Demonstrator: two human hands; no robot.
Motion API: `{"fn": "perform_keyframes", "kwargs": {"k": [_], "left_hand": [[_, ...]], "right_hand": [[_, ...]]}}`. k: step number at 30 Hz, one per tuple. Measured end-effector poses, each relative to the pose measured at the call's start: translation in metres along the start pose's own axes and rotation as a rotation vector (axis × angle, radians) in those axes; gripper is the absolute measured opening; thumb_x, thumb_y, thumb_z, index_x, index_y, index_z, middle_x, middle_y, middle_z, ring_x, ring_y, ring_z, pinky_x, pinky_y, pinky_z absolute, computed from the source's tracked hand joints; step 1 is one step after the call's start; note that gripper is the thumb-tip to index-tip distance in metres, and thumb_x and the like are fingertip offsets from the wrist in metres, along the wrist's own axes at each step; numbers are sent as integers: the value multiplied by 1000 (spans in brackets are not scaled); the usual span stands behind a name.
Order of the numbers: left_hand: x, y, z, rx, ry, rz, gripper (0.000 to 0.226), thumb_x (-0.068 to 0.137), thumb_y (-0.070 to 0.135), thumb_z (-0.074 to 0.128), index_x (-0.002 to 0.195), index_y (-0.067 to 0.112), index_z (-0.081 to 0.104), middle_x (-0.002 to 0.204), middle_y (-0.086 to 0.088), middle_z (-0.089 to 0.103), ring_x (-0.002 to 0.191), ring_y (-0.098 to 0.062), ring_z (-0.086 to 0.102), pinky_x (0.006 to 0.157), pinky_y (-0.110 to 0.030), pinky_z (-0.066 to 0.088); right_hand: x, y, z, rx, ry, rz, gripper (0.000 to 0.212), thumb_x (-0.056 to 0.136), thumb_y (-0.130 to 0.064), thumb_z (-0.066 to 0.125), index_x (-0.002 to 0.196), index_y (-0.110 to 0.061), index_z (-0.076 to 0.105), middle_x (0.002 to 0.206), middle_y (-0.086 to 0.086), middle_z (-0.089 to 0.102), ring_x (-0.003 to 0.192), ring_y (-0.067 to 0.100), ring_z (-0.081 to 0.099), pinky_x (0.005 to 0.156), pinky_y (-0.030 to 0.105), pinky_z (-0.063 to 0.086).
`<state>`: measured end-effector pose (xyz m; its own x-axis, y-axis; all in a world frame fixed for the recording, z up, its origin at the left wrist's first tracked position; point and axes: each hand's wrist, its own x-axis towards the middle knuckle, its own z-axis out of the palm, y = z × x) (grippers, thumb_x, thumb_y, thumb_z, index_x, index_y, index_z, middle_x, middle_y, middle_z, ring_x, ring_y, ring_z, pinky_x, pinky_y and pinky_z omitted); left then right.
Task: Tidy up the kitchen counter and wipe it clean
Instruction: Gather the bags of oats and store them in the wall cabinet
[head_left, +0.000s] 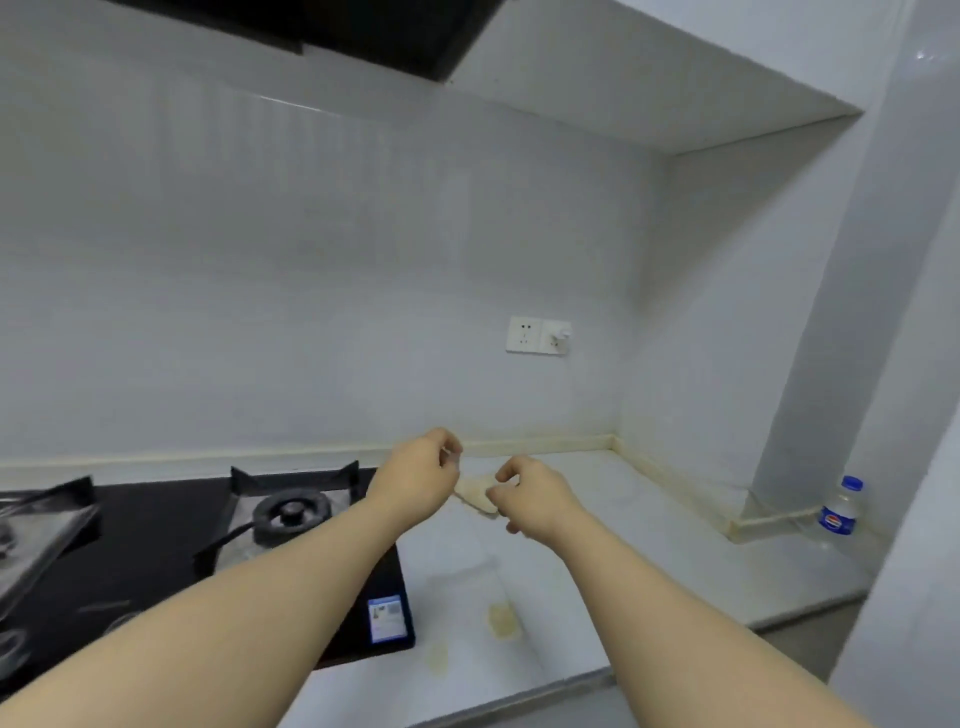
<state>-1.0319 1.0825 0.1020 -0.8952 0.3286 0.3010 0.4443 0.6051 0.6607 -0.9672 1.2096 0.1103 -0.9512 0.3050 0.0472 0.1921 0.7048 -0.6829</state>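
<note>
Both left hand (415, 480), right hand (535, 499) fingers curled over limp beige cloth (475, 493) on glossy counter (597, 551); grasp unclear.

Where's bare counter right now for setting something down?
Best patch: the counter between the right hand and the right wall, back to the corner. The front strip beside the gas stove is free but carries yellowish stains. Crowded: the middle, left hand and right hand over a pale cloth; the water bottle fills the right niche.
</note>
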Motion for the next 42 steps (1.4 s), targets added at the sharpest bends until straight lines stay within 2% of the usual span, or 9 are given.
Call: {"fn": "perform_keyframes", "kwargs": {"k": [6, 9, 16, 20, 24, 29, 32, 35, 42], "left_hand": [[-76, -88, -120, 95, 175, -197, 24, 91, 16, 44, 111, 21, 57, 95, 2, 64, 84, -20, 59, 76, -31, 48], [-130, -127, -175, 160, 259, -309, 24, 91, 16, 45, 111, 19, 58, 104, 0, 66, 92, -21, 59, 82, -30, 47], [-323, -218, -322, 253, 492, -634, 26, 91, 17, 44, 113, 21, 58, 107, -4, 65, 96, -23, 59, 82, -30, 47], [-435, -246, -387, 305, 600, -801, 29, 89, 14, 43, 113, 20, 57, 106, 0, 64, 88, -20, 55, 76, -27, 45], [-533, -252, -429, 364, 726, -955, 27, 91, 18, 43, 112, 22, 59, 107, -1, 63, 92, -24, 58, 76, -29, 45], [-641, -256, -460, 371, 884, -1102, 26, 91, 16, 40, 109, 23, 58, 94, 2, 60, 73, -18, 53, 64, -26, 40], [-700, -259, -474, 349, 992, -1199, 27, 89, 15, 39, 106, 24, 58, 92, 2, 61, 71, -18, 53, 64, -26, 42], [-753, -265, -487, 333, 1094, -1283, 27, 90, 14, 37, 104, 23, 58, 88, 6, 58, 64, -15, 53, 63, -25, 43], [-874, -285, -540, 390, 1289, -1421, 21, 94, 16, 43, 107, 20, 60, 101, 2, 62, 89, -17, 57, 78, -29, 49]], "right_hand": [[-27, -110, 97, 21, -191, -221, 9, 90, -19, 53, 98, -16, 51, 92, 6, 57, 84, 25, 57, 76, 32, 47], [-57, -164, 151, 35, -280, -315, 6, 90, -21, 53, 94, -18, 49, 91, 6, 59, 79, 24, 57, 72, 31, 47], [-204, -305, 298, 83, -632, -545, 10, 93, -19, 50, 102, -14, 51, 94, 9, 59, 73, 23, 57, 58, 26, 44], [-294, -367, 363, 119, -777, -636, 7, 90, -20, 51, 96, -17, 51, 102, 12, 63, 73, 22, 60, 62, 28, 45], [-379, -408, 412, 152, -905, -710, 2, 87, -16, 50, 87, -18, 51, 91, 11, 63, 68, 24, 57, 56, 25, 41], [-477, -444, 462, 148, -1088, -813, 12, 87, -17, 51, 76, -20, 48, 87, 7, 58, 76, 24, 54, 63, 28, 40], [-533, -465, 490, 141, -1172, -902, 9, 88, -17, 50, 79, -20, 50, 90, 5, 58, 80, 22, 53, 68, 29, 42], [-586, -480, 515, 110, -1284, -974, 4, 88, -15, 47, 86, -16, 51, 89, 3, 57, 78, 22, 53, 62, 26, 41], [-705, -537, 590, 80, -1459, -1117, 6, 85, -17, 48, 80, -19, 51, 90, 5, 61, 81, 25, 58, 68, 29, 44]]}}
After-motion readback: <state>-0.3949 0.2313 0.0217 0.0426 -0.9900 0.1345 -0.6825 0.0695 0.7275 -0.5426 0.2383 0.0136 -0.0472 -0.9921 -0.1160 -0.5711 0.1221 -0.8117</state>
